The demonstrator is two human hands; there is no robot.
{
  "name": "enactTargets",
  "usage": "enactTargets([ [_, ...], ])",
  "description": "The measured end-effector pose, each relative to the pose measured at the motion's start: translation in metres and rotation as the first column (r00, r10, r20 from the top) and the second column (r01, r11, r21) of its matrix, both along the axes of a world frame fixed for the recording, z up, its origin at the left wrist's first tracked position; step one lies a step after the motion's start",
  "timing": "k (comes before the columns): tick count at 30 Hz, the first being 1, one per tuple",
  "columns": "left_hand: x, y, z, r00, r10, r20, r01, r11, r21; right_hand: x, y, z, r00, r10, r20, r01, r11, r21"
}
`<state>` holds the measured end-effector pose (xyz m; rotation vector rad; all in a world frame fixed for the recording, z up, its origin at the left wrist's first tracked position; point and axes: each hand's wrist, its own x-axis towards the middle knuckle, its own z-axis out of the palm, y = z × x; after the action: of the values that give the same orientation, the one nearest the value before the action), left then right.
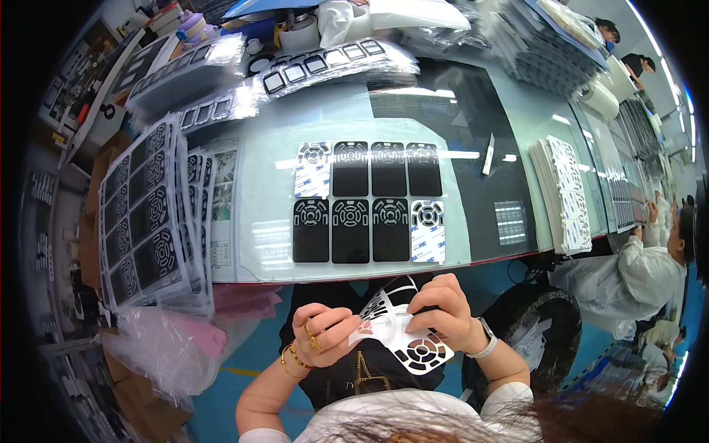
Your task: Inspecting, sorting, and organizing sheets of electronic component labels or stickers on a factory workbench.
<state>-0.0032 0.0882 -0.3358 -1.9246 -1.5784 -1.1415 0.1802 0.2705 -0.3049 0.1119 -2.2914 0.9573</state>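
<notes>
Over my lap, in front of the table's near edge, I hold a thin white die-cut sheet [402,334] with ring-shaped cutouts. It bends between my hands, and a dark patterned part shows at its upper left. My left hand [323,338], wearing gold rings, pinches the left side. The right hand [447,314] has curled fingers gripping the upper right side. On the table lie two rows of rectangular panels: several black panels [351,240], a white-and-blue backed panel [312,177] at the far left and another white-and-blue panel [428,240] at the near right.
Stacked sheets of black panels [140,214] stand at the left, overhanging the near edge. At the right is a stack of white-and-blue sheets [565,196]. A utility knife [488,155] lies on the dark mat [461,103]. Wrapped frames [332,66] line the back. A co-worker [642,266] sits right.
</notes>
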Motion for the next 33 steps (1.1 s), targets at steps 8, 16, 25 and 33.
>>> enactTargets([
  [8,0.015,0.006,-0.008,0.882,0.022,0.471,0.031,0.994,-0.104,0.001,0.011,0.004,0.999,-0.033,-0.010,0.027,0.923,-0.383],
  [16,0.029,-0.008,-0.039,0.512,0.150,0.846,0.026,0.982,-0.189,-0.004,0.015,0.004,0.944,-0.259,0.203,0.293,0.381,-0.877],
  [25,-0.001,-0.004,-0.023,0.653,0.183,0.735,0.085,0.947,-0.311,-0.026,0.061,0.007,0.927,-0.188,0.325,0.374,0.531,-0.761],
  [33,0.002,0.019,-0.010,0.815,0.209,0.541,0.074,0.888,-0.454,-0.060,0.060,-0.009,0.850,0.028,0.525,0.385,0.647,-0.658],
])
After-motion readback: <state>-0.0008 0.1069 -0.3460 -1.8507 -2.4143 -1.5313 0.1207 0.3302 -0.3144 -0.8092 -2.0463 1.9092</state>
